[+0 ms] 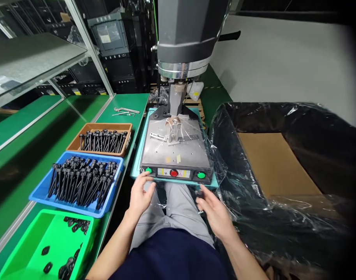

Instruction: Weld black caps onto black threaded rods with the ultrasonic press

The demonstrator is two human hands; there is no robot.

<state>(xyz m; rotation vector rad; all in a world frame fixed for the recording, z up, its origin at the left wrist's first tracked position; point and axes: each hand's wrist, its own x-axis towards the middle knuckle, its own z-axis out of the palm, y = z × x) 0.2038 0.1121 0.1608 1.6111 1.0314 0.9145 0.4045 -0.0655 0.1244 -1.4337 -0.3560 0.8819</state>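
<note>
My left hand (141, 195) is at the front left edge of the press, thumb apart from the fingers, its fingertips at the left green button (149, 170). It holds nothing that I can see. Just below the right green button (201, 175), my right hand (215, 212) has its fingers curled around a small black part (199, 193), mostly hidden. Between the two buttons sits a red button (173, 173). A clear fixture (174, 134) stands on the metal bed (154, 153) under the press head (185, 35).
On the green bench at left stand an orange tray (100, 126) and a blue tray (39, 194) of black long-stemmed parts, plus a green bin (28, 249) with small black pieces. Metal wrenches (127, 111) lie behind. A plastic-lined box (233, 167) stands at right.
</note>
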